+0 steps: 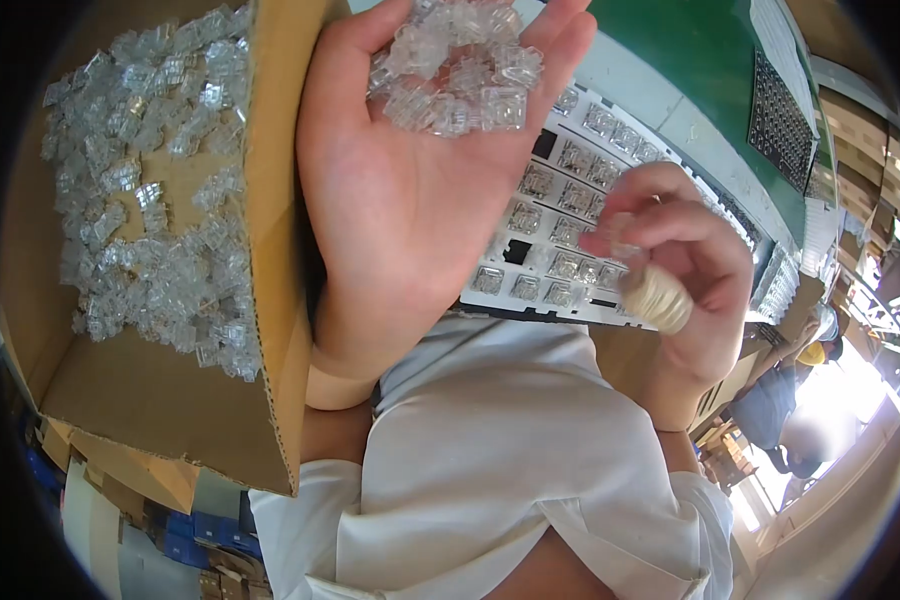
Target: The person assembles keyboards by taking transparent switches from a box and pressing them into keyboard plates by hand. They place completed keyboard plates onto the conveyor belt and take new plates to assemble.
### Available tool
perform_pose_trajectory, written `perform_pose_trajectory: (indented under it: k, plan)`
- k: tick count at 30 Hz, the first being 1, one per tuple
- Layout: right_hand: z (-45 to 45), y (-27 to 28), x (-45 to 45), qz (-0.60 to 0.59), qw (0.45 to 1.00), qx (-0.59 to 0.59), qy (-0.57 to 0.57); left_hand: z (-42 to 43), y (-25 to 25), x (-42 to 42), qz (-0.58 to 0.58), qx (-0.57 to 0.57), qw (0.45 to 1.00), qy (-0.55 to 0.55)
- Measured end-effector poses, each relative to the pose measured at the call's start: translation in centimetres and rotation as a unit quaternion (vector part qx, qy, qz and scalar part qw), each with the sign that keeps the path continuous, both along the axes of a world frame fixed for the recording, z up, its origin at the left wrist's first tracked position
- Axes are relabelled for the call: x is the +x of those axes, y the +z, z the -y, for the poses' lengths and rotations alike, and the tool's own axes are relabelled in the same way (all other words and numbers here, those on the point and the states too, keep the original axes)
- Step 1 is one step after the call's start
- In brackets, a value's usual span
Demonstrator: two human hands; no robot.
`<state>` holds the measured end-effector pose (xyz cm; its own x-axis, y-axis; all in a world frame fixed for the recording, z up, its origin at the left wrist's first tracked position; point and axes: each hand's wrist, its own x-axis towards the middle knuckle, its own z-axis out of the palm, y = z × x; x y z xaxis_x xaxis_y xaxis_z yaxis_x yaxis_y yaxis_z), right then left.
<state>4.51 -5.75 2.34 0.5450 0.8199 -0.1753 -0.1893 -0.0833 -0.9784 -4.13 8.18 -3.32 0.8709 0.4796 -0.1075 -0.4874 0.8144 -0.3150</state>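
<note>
My left hand (400, 200) is palm up at the upper middle, with a heap of small clear plastic pieces (455, 75) resting on the palm and fingers. To the right, my right hand (695, 260) has its fingers curled in a pinch round a clear piece (622, 232), partly blurred. A ribbed cream-coloured cover (657, 298) sits on one of its fingers. Beneath and beside this hand lies a white plate (592, 170) with rows of square slots. Clear pieces sit in many of the slots; a few slots look dark.
A cardboard box (280, 250) at the left holds many loose clear pieces (160, 270). Behind the plate is a green surface (705, 50) bearing a dark perforated panel (780, 120). Another person (770, 405) is at the far right. Blue bins (205, 535) stand at the lower left.
</note>
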Motion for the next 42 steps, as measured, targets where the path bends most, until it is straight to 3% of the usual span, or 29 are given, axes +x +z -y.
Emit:
perform_pose_trajectory:
  k: [4, 7, 11, 19, 23, 27, 30, 32, 34, 38, 42]
  plan:
    - [-0.9, 1.7, -2.6, 0.082, 0.987, -0.131, -0.048, 0.0, -0.2, -0.2, -0.002, 0.002, 1.0, -0.004]
    - [-0.7, 1.7, -2.7, 0.372, 0.911, -0.155, 0.083, -0.2, -0.3, -0.5, -0.003, 0.004, 1.0, -0.005]
    - [-0.9, 0.6, -2.9, 0.471, 0.861, -0.123, 0.144, -0.2, -0.4, -0.7, -0.008, 0.006, 1.0, -0.004]
    - [-1.1, 0.6, -3.7, 0.613, 0.76, -0.112, 0.183, 0.1, -0.2, 0.0, -0.01, 0.002, 1.0, -0.001]
    - [-2.9, 2.3, -2.3, 0.593, 0.73, -0.158, 0.3, 0.0, 0.0, 0.3, -0.013, 0.005, 1.0, -0.003]
    - [-5.3, 2.3, 0.8, 0.574, 0.719, -0.187, 0.345, -0.1, -0.1, 0.7, -0.021, 0.005, 1.0, -0.007]
    - [-5.0, 2.5, 0.0, 0.619, 0.677, -0.189, 0.35, -0.1, 0.1, 0.8, -0.028, 0.005, 1.0, 0.002]
    - [-4.7, 3.9, 0.6, 0.517, 0.779, -0.177, 0.307, 0.2, 0.5, 0.4, -0.037, 0.0, 0.999, 0.013]
    - [-4.9, 4.1, 1.0, 0.5, 0.821, -0.129, 0.245, 0.3, 0.8, 0.2, -0.043, -0.003, 0.999, 0.023]
    - [-6.1, 2.0, 0.7, 0.563, 0.808, -0.053, 0.162, 0.3, 1.1, 0.3, -0.055, 0.001, 0.998, 0.027]
    - [-5.8, 1.8, 1.0, 0.488, 0.854, -0.04, 0.178, 0.5, 1.3, 0.3, -0.067, 0.001, 0.997, 0.035]
